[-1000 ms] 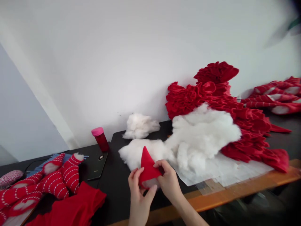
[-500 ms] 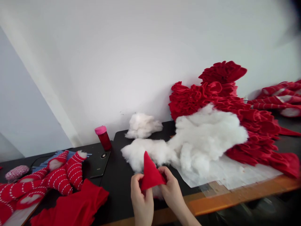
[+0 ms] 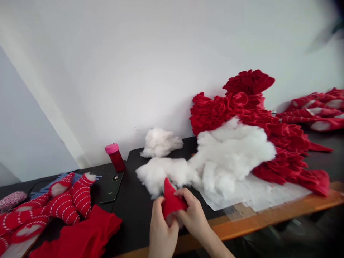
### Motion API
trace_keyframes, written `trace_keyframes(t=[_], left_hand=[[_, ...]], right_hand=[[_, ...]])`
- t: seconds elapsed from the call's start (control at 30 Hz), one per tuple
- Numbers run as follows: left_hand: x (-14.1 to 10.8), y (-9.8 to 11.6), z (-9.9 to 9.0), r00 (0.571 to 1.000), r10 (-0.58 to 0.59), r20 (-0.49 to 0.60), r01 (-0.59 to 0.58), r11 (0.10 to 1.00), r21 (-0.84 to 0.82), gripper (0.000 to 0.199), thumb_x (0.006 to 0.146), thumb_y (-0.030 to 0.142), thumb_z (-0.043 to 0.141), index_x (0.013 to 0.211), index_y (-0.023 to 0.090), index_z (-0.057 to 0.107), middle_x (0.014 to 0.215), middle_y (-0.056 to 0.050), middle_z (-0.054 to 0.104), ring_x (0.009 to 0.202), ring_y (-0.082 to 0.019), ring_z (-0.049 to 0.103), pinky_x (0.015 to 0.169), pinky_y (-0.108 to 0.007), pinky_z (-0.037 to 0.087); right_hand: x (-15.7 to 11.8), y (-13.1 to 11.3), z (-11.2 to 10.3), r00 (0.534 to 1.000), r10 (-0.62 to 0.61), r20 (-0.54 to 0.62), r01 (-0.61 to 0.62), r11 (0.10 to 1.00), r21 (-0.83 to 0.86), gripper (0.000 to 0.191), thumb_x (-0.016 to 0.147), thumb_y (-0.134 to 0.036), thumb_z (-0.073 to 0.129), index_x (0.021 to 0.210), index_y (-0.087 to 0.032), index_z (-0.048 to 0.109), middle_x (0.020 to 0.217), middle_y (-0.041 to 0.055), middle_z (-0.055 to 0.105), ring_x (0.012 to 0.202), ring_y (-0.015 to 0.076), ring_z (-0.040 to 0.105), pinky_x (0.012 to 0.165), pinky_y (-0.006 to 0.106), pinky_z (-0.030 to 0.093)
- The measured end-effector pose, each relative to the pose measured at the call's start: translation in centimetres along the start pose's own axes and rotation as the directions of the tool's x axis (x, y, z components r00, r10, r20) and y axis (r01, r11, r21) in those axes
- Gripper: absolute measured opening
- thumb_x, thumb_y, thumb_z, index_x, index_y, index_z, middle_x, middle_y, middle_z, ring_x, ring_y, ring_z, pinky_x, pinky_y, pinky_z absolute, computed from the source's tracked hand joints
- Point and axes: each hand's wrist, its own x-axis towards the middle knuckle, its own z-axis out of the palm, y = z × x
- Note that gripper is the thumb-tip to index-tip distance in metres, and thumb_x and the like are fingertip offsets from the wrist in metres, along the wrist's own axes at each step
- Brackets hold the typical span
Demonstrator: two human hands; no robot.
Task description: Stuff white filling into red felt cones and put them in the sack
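A small red felt cone hat (image 3: 172, 200) is held point-up between my two hands near the table's front edge. My left hand (image 3: 163, 222) grips its left side, thumb at the lower rim. My right hand (image 3: 192, 211) pinches the right side, with fingers over the felt and the thumb at the opening. White stuffing shows at the hat's lower opening, partly hidden by my thumbs. Just behind the hat lies a clump of white fiber stuffing (image 3: 163, 173), joined to a larger heap of stuffing (image 3: 231, 150) on the right.
Stacked red felt pieces (image 3: 285, 139) stand behind the big heap. Striped red stuffed pieces (image 3: 63, 206), folded red cloth (image 3: 83, 236), a phone (image 3: 113, 188), a pink-lidded red bottle (image 3: 115, 157) and a yarn ball (image 3: 12, 200) lie left. More striped pieces (image 3: 319, 109) sit far right.
My right fingers have moved up onto the hat's side, and both thumbs have come together at its lower opening. The hat now looks rounder and its tip sits slightly lower. The view has shifted slightly.
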Motion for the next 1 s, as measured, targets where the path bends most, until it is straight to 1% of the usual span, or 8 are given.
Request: trace_keyframes(t=[0.13,0.23,0.33,0.43,0.53,0.77,0.87,1.0], left_hand=[[-0.1,-0.3,-0.2,0.998,-0.021,-0.054,0.023,0.999,0.048,0.028,0.059,0.006,0.065,0.083,0.021,0.062,0.082,-0.005,0.066,0.081,-0.025,0.059,0.076,-0.029,0.043],[-0.4,-0.2,-0.1,0.998,-0.038,0.043,0.037,0.999,0.027,0.034,0.062,0.011,0.065,0.094,0.021,0.061,0.093,-0.006,0.068,0.089,-0.026,0.06,0.079,-0.029,0.044],[-0.7,-0.1,0.2,0.997,-0.028,0.07,0.024,0.999,0.047,0.038,0.063,0.015,0.068,0.1,0.022,0.061,0.098,-0.007,0.069,0.091,-0.027,0.061,0.08,-0.029,0.043],[-0.5,-0.5,0.5,1.0,0.015,-0.024,-0.011,0.988,0.155,0.028,0.062,0.011,0.066,0.087,0.025,0.064,0.077,-0.004,0.067,0.074,-0.025,0.06,0.07,-0.028,0.042],[-0.2,-1.3,0.5,0.995,0.045,-0.086,-0.024,0.971,0.237,0.024,0.062,0.008,0.061,0.076,0.027,0.061,0.065,-0.001,0.062,0.065,-0.023,0.056,0.064,-0.027,0.039],[-0.4,-1.8,-0.7,0.994,0.083,0.074,-0.093,0.984,0.152,0.041,0.066,0.019,0.061,0.107,0.018,0.059,0.106,-0.01,0.067,0.094,-0.027,0.063,0.079,-0.036,0.05],[-0.5,-1.8,-0.5,0.98,0.153,0.125,-0.177,0.96,0.215,0.029,0.074,0.024,0.055,0.101,0.018,0.062,0.098,-0.01,0.069,0.088,-0.025,0.065,0.074,-0.034,0.052],[-0.7,-2.6,0.0,0.965,0.237,0.108,-0.26,0.911,0.32,0.017,0.076,0.022,0.048,0.083,0.019,0.063,0.077,-0.006,0.068,0.072,-0.022,0.064,0.066,-0.031,0.051]], right_hand=[[-1.1,0.4,-0.8,0.968,0.147,0.202,-0.21,0.918,0.337,0.028,0.076,-0.026,0.061,0.104,-0.021,0.062,0.097,0.0052,0.066,0.089,0.0224,0.061,0.077,0.032,0.049],[-1.5,1.0,-0.6,0.964,0.243,0.105,-0.264,0.91,0.321,0.026,0.071,-0.018,0.059,0.097,-0.02,0.063,0.09,0.0042,0.067,0.083,0.0218,0.063,0.071,0.03,0.049],[-1.4,1.2,0.2,0.986,0.165,0.025,-0.167,0.977,0.13,0.034,0.063,-0.008,0.048,0.091,-0.02,0.063,0.086,0.003,0.066,0.079,0.021,0.062,0.069,0.029,0.047],[-0.9,1.5,0.6,0.998,-0.052,-0.035,0.048,0.995,-0.091,0.033,0.058,-0.005,0.044,0.081,-0.02,0.062,0.08,0.0024,0.061,0.074,0.0199,0.059,0.066,0.028,0.046],[-0.4,2.2,0.2,0.98,-0.163,-0.112,0.14,0.973,-0.183,0.035,0.052,-0.002,0.04,0.076,-0.019,0.059,0.077,0.0032,0.056,0.072,0.0198,0.058,0.065,0.028,0.045],[-1.2,0.8,-0.7,0.985,-0.146,0.095,0.153,0.985,-0.077,0.045,0.067,-0.002,0.045,0.105,-0.021,0.059,0.097,0.0046,0.054,0.086,0.019,0.058,0.075,0.029,0.049],[-1.5,-0.1,-0.3,0.989,-0.102,0.107,0.11,0.992,-0.068,0.036,0.075,-0.012,0.055,0.11,-0.021,0.057,0.102,0.0063,0.053,0.092,0.0212,0.057,0.081,0.033,0.048],[-1.2,0.6,0.5,0.988,-0.139,0.064,0.146,0.983,-0.113,0.037,0.066,-0.002,0.049,0.096,-0.02,0.061,0.088,0.0037,0.056,0.078,0.0184,0.059,0.068,0.027,0.048]])
